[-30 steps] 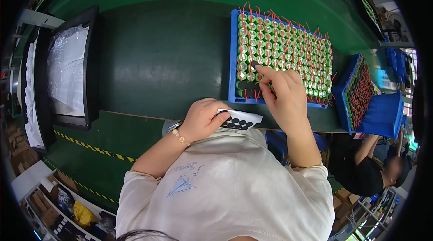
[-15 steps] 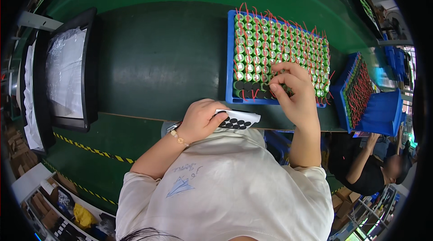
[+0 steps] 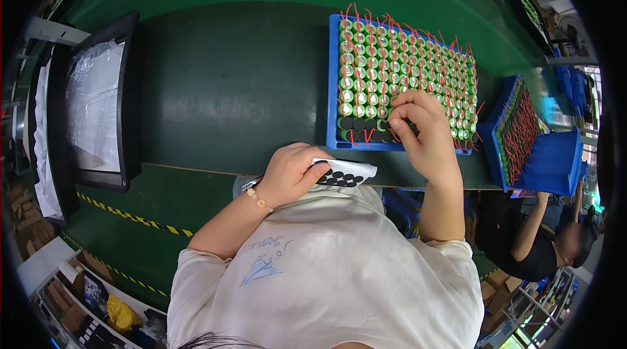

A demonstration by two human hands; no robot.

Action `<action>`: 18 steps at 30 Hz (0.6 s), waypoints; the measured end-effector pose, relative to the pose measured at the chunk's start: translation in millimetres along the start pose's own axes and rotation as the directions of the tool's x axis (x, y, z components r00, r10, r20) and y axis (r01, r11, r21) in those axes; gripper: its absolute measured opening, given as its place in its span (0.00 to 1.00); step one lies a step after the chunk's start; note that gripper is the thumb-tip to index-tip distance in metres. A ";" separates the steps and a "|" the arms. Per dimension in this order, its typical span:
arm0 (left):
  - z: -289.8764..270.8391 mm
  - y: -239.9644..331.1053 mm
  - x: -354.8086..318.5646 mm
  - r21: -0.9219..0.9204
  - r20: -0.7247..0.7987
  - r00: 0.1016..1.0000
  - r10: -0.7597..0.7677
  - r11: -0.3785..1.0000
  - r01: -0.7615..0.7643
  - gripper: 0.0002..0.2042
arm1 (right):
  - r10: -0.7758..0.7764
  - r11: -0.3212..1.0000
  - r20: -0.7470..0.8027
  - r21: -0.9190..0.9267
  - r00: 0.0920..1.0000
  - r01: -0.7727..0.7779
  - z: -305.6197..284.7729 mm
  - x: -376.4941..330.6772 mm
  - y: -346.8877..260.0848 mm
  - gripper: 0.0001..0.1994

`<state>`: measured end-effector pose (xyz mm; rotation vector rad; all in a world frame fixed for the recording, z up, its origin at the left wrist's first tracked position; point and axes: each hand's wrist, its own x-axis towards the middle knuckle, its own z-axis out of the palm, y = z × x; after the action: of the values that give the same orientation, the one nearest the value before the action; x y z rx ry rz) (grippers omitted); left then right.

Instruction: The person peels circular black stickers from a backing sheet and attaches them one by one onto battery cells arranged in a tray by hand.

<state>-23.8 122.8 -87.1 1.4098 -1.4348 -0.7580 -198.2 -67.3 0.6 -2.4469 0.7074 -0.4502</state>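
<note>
My left hand (image 3: 295, 171) is closed on a white sheet of round black stickers (image 3: 343, 178), held at the table's front edge. To the right, a blue tray (image 3: 334, 74) holds rows of green cylindrical battery cells (image 3: 361, 85) with thin red wires over them. Along the tray's near side, some cell tops are covered by black discs (image 3: 357, 125). My right hand (image 3: 423, 130) hovers over that near row, thumb and forefinger pinched at a cell top. Whatever lies between those fingertips is too small to make out, and the hand hides the cells beneath it.
A second blue tray (image 3: 495, 133) of wired cells stands at the right beside a blue bin (image 3: 555, 163). At the left is a black tray (image 3: 130, 97) with plastic-wrapped white material. A person in black (image 3: 522, 238) sits at the lower right.
My right hand has shifted very slightly to the left over the near row. My left hand and the sticker sheet look the same.
</note>
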 end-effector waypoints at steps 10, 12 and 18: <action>-0.5 0.3 -0.3 0.000 0.004 1.000 -0.010 1.000 0.010 0.05 | -0.040 0.997 -0.018 -0.061 0.999 0.039 3.2 4.0 -5.1 0.04; -1.7 1.0 -0.3 0.004 0.015 1.000 -0.019 1.000 0.019 0.05 | -0.024 0.992 -0.076 -0.127 0.997 0.014 4.4 1.3 -9.1 0.05; -0.7 -1.1 -0.2 -0.004 0.007 1.000 -0.010 1.000 0.010 0.06 | -0.108 0.985 -0.122 -0.149 0.987 0.089 7.5 -1.2 -3.9 0.07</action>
<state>-22.7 123.0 -87.9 1.4139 -1.4321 -0.7729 -194.3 -60.8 -3.2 -2.6153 0.6952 -0.6222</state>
